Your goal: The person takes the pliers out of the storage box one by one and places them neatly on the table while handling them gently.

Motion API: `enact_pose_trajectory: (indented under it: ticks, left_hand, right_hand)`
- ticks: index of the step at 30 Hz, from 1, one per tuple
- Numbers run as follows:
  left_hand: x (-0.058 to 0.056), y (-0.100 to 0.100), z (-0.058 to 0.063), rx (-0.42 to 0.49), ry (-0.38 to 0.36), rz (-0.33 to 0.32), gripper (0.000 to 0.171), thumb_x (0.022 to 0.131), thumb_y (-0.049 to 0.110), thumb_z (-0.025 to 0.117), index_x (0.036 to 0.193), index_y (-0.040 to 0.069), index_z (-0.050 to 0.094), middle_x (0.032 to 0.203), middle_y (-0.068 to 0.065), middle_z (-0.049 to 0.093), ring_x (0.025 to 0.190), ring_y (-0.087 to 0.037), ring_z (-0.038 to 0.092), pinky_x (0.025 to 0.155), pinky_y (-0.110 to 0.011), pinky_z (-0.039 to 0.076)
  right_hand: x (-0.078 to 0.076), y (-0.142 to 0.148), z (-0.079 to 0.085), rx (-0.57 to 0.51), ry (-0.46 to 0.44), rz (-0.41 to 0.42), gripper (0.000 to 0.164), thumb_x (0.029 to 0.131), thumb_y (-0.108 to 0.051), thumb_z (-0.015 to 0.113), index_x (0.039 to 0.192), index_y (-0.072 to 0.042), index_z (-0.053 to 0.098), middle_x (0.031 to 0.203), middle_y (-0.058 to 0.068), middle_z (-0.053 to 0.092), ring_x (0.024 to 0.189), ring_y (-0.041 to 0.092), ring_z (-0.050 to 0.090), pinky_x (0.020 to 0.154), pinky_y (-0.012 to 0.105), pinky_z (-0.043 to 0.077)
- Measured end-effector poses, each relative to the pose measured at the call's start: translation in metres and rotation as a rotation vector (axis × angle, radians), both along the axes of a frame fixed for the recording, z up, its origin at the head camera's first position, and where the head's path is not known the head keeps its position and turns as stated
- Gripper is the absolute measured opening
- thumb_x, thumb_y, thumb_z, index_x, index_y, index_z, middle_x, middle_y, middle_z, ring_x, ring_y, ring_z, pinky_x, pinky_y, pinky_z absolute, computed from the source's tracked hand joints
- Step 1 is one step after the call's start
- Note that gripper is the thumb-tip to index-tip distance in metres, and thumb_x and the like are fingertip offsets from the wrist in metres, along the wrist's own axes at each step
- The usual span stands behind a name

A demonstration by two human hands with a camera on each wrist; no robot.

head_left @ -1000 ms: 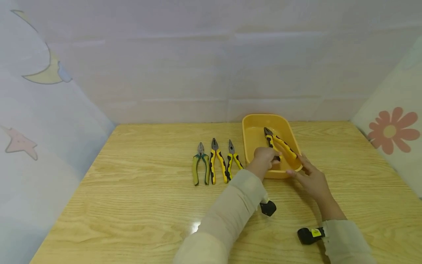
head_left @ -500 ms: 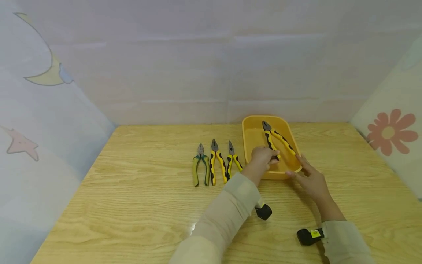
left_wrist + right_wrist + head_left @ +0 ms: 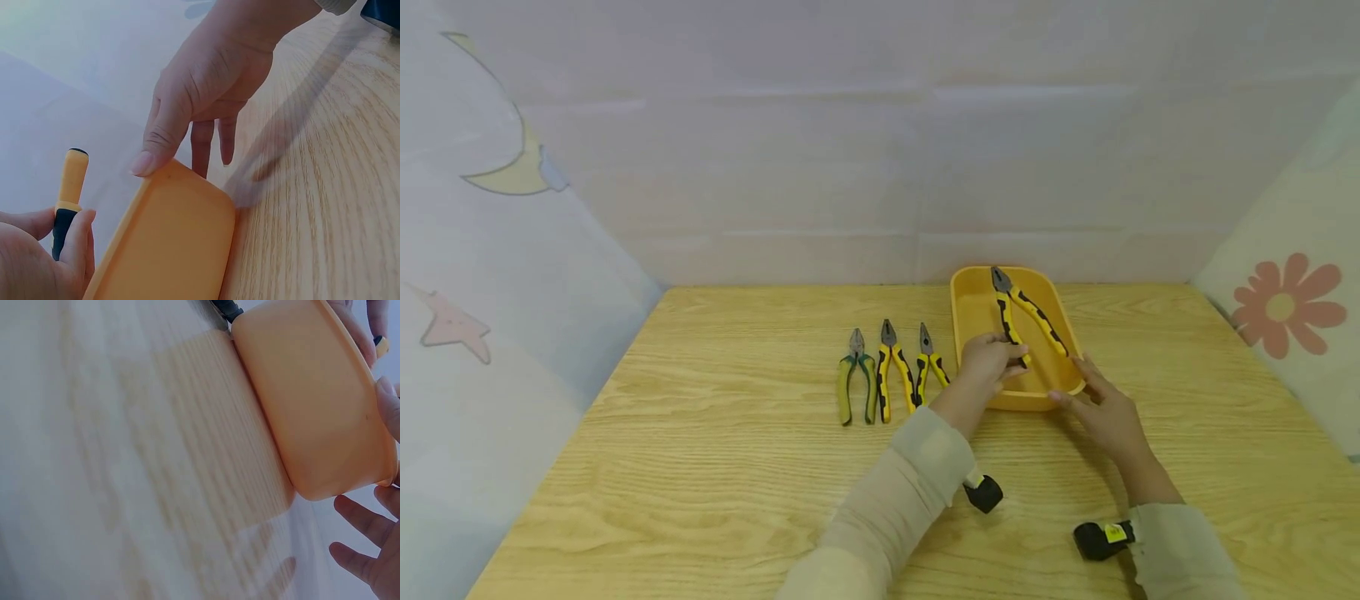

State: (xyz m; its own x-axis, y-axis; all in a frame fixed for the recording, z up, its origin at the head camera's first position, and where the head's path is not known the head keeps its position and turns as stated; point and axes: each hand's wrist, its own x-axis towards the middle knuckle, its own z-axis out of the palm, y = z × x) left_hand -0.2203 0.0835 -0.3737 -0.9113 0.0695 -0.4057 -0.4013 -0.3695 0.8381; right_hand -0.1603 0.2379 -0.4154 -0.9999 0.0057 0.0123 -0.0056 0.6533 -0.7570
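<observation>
My left hand (image 3: 991, 362) grips one handle of a pair of black-and-yellow pliers (image 3: 1039, 315), over the yellow plastic tray (image 3: 1009, 402). The pliers' handles are spread and their dark head overlaps the tray's far rim in the head view. In the left wrist view, the fingers of my left hand (image 3: 37, 250) wrap a yellow-and-black handle. My right hand (image 3: 1108, 417) holds the tray's near right corner, thumb (image 3: 145, 164) on the rim and the other fingers outside; in the right wrist view two fingertips (image 3: 340, 503) stick out past the wall.
Left of the tray, several pliers lie in a row: green-handled pliers (image 3: 857, 379), yellow-and-black pliers (image 3: 887, 358) and long-nosed pliers (image 3: 926, 354) partly behind the left forearm. The wooden table (image 3: 715, 467) meets a pale wall (image 3: 790, 192) at the back.
My left hand has drawn slightly left, and the pliers in it have risen and shifted left and up in the view. The right hand stays at the tray's corner.
</observation>
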Motion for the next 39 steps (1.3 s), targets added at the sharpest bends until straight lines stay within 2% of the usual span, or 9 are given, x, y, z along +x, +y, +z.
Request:
enact_pose_trajectory:
  ticks: [9, 16, 24, 28, 33, 39]
  left_hand:
    - [0.008, -0.014, 0.001, -0.007, 0.021, -0.06, 0.032, 0.075, -0.002, 0.063, 0.106, 0.002, 0.056, 0.082, -0.008, 0.058, 0.066, -0.02, 0.059, 0.063, -0.03, 0.05]
    - [0.013, -0.026, 0.0, 0.008, 0.053, -0.084, 0.026, 0.077, -0.003, 0.061, 0.102, 0.002, 0.056, 0.082, -0.01, 0.058, 0.059, -0.018, 0.058, 0.062, -0.03, 0.05]
    - [0.019, -0.036, -0.001, -0.016, 0.037, -0.112, 0.03, 0.076, -0.001, 0.062, 0.106, 0.003, 0.056, 0.084, -0.009, 0.057, 0.053, -0.014, 0.055, 0.06, -0.028, 0.05]
    - [0.022, -0.041, -0.001, -0.03, 0.039, -0.122, 0.028, 0.077, 0.001, 0.063, 0.104, 0.006, 0.057, 0.083, -0.009, 0.058, 0.05, -0.012, 0.054, 0.063, -0.03, 0.05]
    - [0.026, -0.048, -0.001, -0.039, 0.061, -0.127, 0.03, 0.076, 0.003, 0.064, 0.105, 0.007, 0.058, 0.083, -0.007, 0.06, 0.051, -0.011, 0.056, 0.069, -0.035, 0.049]
    - [0.031, -0.056, -0.003, 0.013, 0.099, -0.152, 0.035, 0.077, -0.002, 0.061, 0.112, -0.002, 0.053, 0.09, -0.011, 0.059, 0.063, -0.016, 0.059, 0.061, -0.027, 0.05]
  right_hand:
    - [0.0, 0.002, 0.0, 0.001, -0.019, -0.003, 0.075, 0.084, -0.041, 0.052, 0.139, -0.012, 0.01, 0.141, 0.01, 0.003, 0.115, 0.049, 0.024, 0.085, 0.057, 0.03]
    - [0.0, 0.002, -0.001, -0.005, -0.013, 0.0, 0.075, 0.084, -0.041, 0.052, 0.138, -0.011, 0.01, 0.141, 0.01, 0.003, 0.116, 0.048, 0.024, 0.086, 0.058, 0.028]
    - [0.0, 0.001, 0.0, -0.014, 0.003, 0.0, 0.075, 0.083, -0.04, 0.053, 0.138, -0.009, 0.013, 0.141, 0.012, 0.004, 0.116, 0.048, 0.024, 0.087, 0.057, 0.028]
    - [0.001, 0.001, 0.0, -0.025, -0.004, 0.0, 0.075, 0.083, -0.04, 0.054, 0.138, -0.01, 0.012, 0.141, 0.01, 0.003, 0.117, 0.047, 0.023, 0.087, 0.057, 0.027]
    - [0.001, 0.001, 0.0, -0.028, -0.007, 0.003, 0.076, 0.083, -0.04, 0.054, 0.138, -0.01, 0.011, 0.141, 0.01, 0.003, 0.117, 0.047, 0.023, 0.087, 0.057, 0.028]
    - [0.002, 0.001, 0.0, -0.034, -0.005, 0.001, 0.078, 0.082, -0.043, 0.053, 0.138, -0.011, 0.011, 0.141, 0.011, 0.003, 0.117, 0.047, 0.023, 0.087, 0.057, 0.028]
